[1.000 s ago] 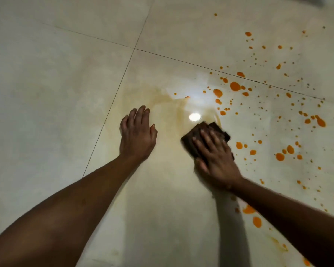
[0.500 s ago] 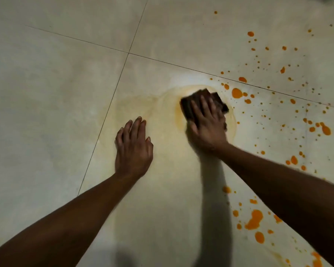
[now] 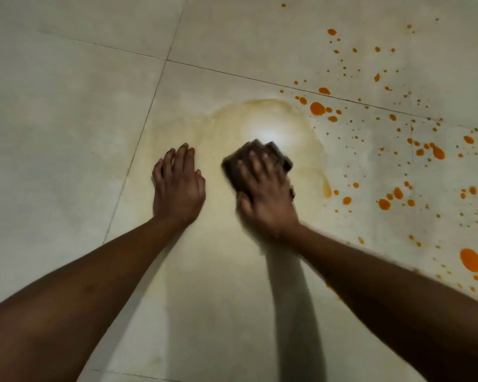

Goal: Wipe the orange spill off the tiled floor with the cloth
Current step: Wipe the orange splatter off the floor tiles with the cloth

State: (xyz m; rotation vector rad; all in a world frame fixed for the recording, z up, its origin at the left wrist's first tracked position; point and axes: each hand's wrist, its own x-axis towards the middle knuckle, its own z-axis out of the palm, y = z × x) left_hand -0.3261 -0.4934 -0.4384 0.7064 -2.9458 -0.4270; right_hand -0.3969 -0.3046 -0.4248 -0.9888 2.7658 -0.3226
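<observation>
My right hand (image 3: pixel 264 195) presses flat on a dark brown folded cloth (image 3: pixel 233 166) on the pale tiled floor (image 3: pixel 66 106); most of the cloth is hidden under the fingers. My left hand (image 3: pixel 178 184) lies flat on the tile just left of it, fingers spread, holding nothing. A pale yellow smeared film (image 3: pixel 276 117) spreads beyond and around the cloth. To the right lie orange drops of the spill (image 3: pixel 318 108), with a larger blob (image 3: pixel 471 260) at the lower right.
Grout lines (image 3: pixel 155 97) cross the floor at the left and along the back. A bright light glare (image 3: pixel 268 133) sits on the wet tile just beyond the cloth. My arms cast a shadow (image 3: pixel 293 312) toward the near edge.
My right hand has pulled the cloth back toward me from the far edge of the smear. The orange drops near it have been smeared away. My left hand has stayed planted.
</observation>
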